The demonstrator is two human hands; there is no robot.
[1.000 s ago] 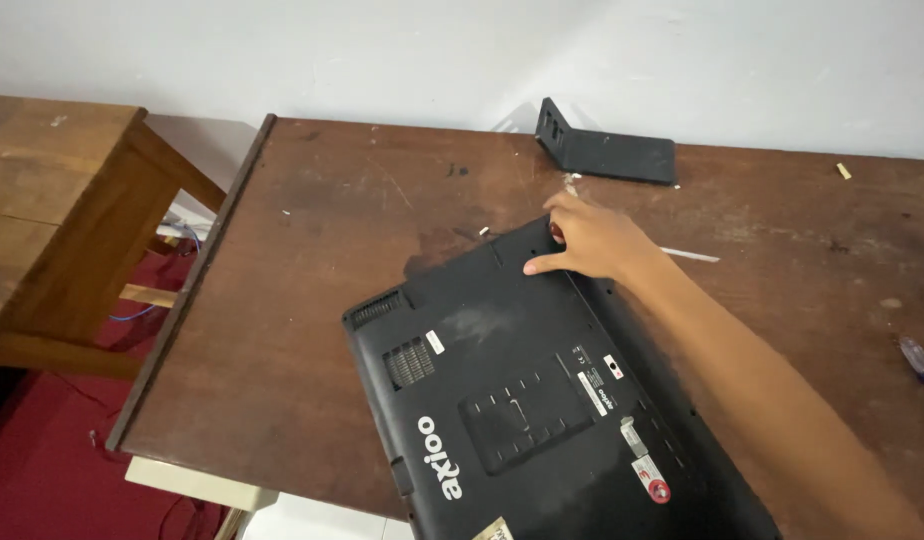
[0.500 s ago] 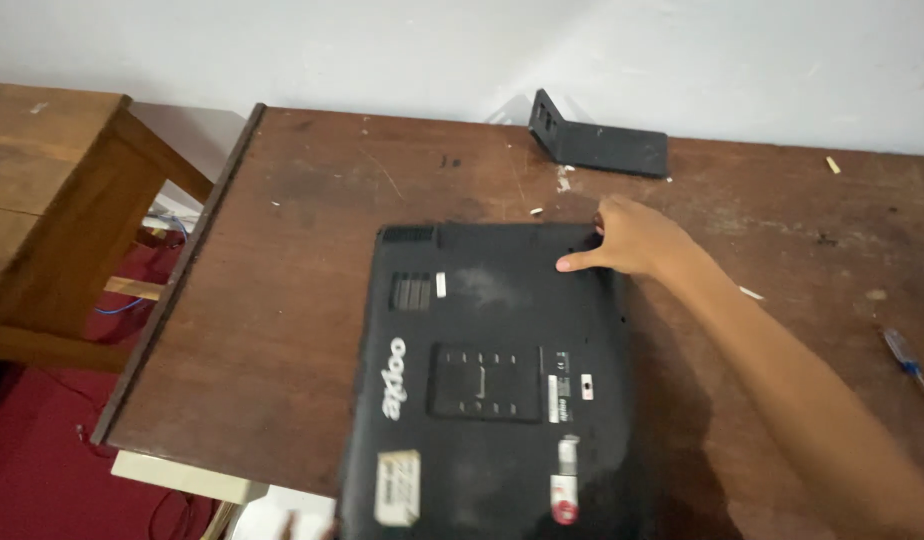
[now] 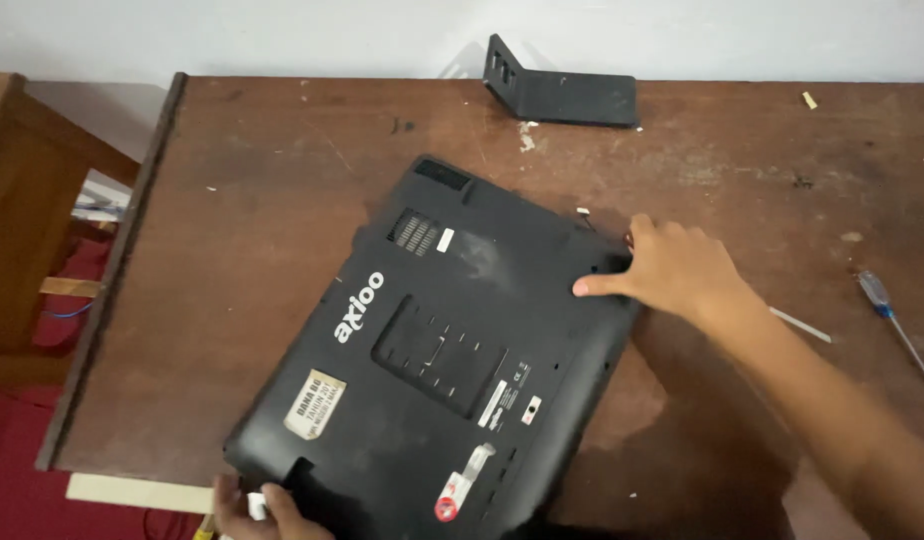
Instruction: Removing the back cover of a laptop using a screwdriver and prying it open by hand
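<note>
A dark brown wooden table [image 3: 242,260], scuffed and stained, carries a black laptop [image 3: 442,350] lying upside down and askew, its near corner at the table's front edge. A black L-shaped bracket [image 3: 567,92] stands at the far edge by the wall, and a blue-handled screwdriver [image 3: 894,318] lies well to the right. A thin pale strip [image 3: 800,325] rests between laptop and screwdriver, with small pale scraps [image 3: 809,99] scattered on the far side

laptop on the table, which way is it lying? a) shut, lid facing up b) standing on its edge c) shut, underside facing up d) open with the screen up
c: the black laptop lies flat with its vents, stickers and base panel showing, the right hand on its far corner.
</note>
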